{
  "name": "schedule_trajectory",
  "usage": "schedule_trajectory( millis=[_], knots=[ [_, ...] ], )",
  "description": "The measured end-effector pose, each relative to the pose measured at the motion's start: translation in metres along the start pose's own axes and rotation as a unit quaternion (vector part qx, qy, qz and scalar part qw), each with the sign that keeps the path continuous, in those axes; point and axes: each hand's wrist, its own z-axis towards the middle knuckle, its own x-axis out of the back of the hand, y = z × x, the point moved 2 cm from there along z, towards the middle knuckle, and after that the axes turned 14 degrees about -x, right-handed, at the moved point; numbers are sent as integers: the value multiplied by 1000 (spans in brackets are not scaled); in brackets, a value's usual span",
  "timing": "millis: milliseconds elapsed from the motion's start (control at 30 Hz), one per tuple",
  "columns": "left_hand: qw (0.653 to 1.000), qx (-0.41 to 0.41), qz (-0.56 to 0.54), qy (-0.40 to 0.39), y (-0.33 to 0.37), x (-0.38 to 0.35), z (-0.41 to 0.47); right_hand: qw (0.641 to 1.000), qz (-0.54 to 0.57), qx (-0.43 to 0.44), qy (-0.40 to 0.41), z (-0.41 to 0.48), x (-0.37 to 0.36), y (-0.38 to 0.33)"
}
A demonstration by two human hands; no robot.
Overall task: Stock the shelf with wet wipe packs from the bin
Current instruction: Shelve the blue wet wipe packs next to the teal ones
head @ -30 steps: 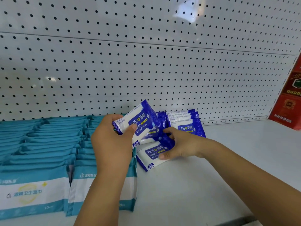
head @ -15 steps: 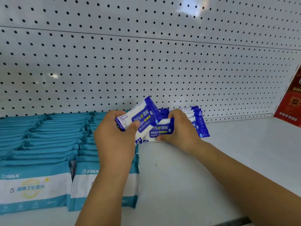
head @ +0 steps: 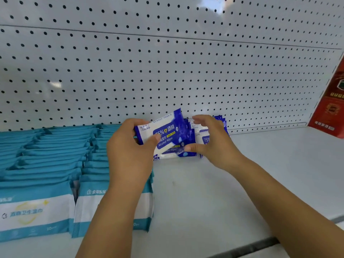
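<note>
My left hand [head: 130,153] grips a blue and white alcohol wipe pack [head: 163,133] by its left end, tilted up above the white shelf [head: 204,198]. My right hand [head: 214,142] curls over a second blue pack [head: 178,152] that stands at the front of a short row of blue packs [head: 222,123] against the pegboard. Thumb and fingers pinch that pack's top and bottom edges. The bin is out of view.
Two rows of teal and white wipe packs [head: 48,157] fill the shelf's left side, right beside my left wrist. A red box [head: 331,108] stands at the far right. The white pegboard back wall [head: 167,71] rises behind. The shelf's front edge [head: 251,248] runs below.
My right hand lifted a blue pack from lying flat on the shelf and carried it back to the row by the pegboard. The left hand's pack moved slightly rearward.
</note>
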Motion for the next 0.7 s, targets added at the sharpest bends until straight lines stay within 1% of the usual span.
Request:
schedule_trajectory(
  millis=[100, 133, 200, 267, 300, 400, 467, 567, 633, 700],
  knots=[
    [998, 0, -7, -69, 6, -4, -4, 993, 80, -26, -86, -21, 3, -5],
    [996, 2, -11, -90, 8, -6, -6, 988, 113, -32, -102, -26, 2, -7],
    [993, -6, -14, -117, 13, -7, -9, 976, 187, -51, -103, -33, -1, -10],
    [991, -18, -9, -133, 16, -8, -12, 966, 228, -68, -98, -36, 1, -10],
    [990, -22, 0, -141, 16, -8, -13, 967, 222, -70, -105, -37, 3, -9],
    [987, -38, 36, -152, 13, -6, -16, 979, 154, -81, -108, -38, 6, 1],
    [985, -47, 73, -146, 10, -1, -14, 988, 89, -89, -89, -38, 5, 9],
    [972, -50, 183, -138, 4, 8, -12, 992, 8, -103, -66, -31, -1, 17],
    [968, -33, 219, -116, 0, 14, -12, 994, -39, -90, -39, -22, -8, 17],
    [966, -19, 241, -97, -3, 21, -13, 991, -118, -62, 2, -11, -15, 12]
  ],
)
